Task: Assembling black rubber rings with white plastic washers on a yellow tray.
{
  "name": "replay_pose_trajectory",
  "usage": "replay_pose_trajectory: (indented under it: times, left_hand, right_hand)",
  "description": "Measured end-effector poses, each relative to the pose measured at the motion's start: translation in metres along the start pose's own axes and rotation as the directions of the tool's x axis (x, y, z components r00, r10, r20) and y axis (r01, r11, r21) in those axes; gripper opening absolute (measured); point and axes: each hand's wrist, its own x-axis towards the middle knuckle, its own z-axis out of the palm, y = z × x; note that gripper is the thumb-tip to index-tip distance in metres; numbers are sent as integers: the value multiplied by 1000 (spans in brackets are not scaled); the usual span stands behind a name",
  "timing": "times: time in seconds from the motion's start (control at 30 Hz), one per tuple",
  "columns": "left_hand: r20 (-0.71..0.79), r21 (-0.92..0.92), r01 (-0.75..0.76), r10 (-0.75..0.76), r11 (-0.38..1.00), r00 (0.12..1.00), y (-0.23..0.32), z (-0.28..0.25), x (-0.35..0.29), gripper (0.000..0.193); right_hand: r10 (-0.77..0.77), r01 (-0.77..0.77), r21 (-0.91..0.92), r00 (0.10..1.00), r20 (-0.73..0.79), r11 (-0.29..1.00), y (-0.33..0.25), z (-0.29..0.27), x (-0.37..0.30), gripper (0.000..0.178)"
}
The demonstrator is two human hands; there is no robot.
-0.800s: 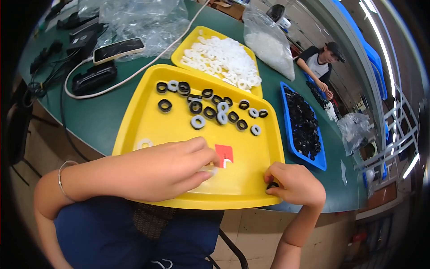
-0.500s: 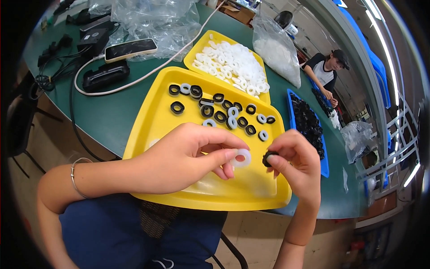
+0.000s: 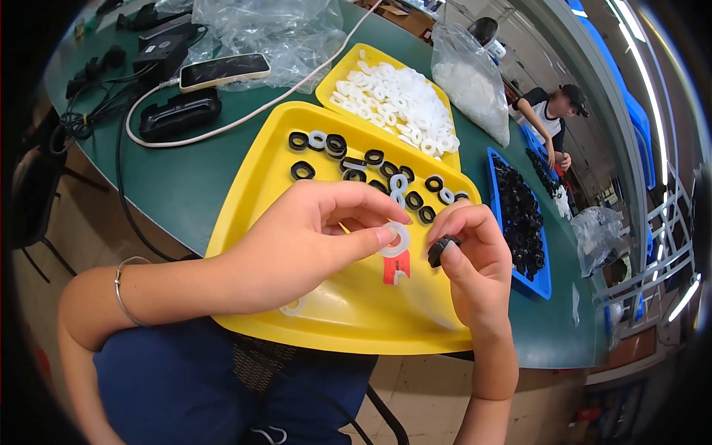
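Note:
My left hand point(image 3: 326, 226) pinches a translucent white ring point(image 3: 396, 239) between thumb and fingertips, its hole facing me. Just right of it, my right hand point(image 3: 475, 248) grips a small black ring point(image 3: 441, 252) turned nearly edge-on. The two rings are close but apart. Both hands hover over a large yellow tray point(image 3: 248, 196). Black rings point(image 3: 302, 170) and black-and-white ring pairs lie scattered in its far half. A red label point(image 3: 396, 267) shows on the tray floor below the white ring, and a loose white ring point(image 3: 292, 307) lies near my left wrist.
Behind stands a second yellow tray heaped with white rings point(image 3: 386, 96). To the right is a blue tray point(image 3: 545, 285) of black parts. A phone point(image 3: 225, 70), black case point(image 3: 180, 113), cable and plastic bags point(image 3: 259, 37) occupy the far left. Another person point(image 3: 552, 119) works at far right.
My right hand has shifted slightly left and down, tilting the black ring. The left hand has moved a little left with the white ring. The red label now shows more fully.

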Motion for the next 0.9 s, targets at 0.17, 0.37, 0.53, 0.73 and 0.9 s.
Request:
replay_pose_trajectory:
  times: [0.17, 0.37, 0.53, 0.73, 0.9]
  left_hand:
    - [-14, -289, -41, 38, 957, 999, -8, 2, 4, 41]
    - [41, 147, -102, 97, 984, 994, -3, -1, 4, 36]
    - [14, -94, -71, 72, 993, 997, -7, 5, 6, 33]
    - [44, -196, -136, 147, 971, 988, -13, 12, 5, 34]
    - [97, 6, -309, 307, 951, 947, -16, 14, 3, 36]
  right_hand:
    - [-2, 1, -3, 994, -105, 1000, -7, 3, -5, 16]
    - [79, -66, 114, 990, -120, 991, -1, 11, -3, 13]
    - [-58, 45, -123, 992, -108, 991, 3, 5, -7, 14]
    - [40, -65, -118, 980, -196, 991, -6, 22, -7, 14]
    - [-269, 173, -518, 956, -114, 838, 8, 13, -6, 16]
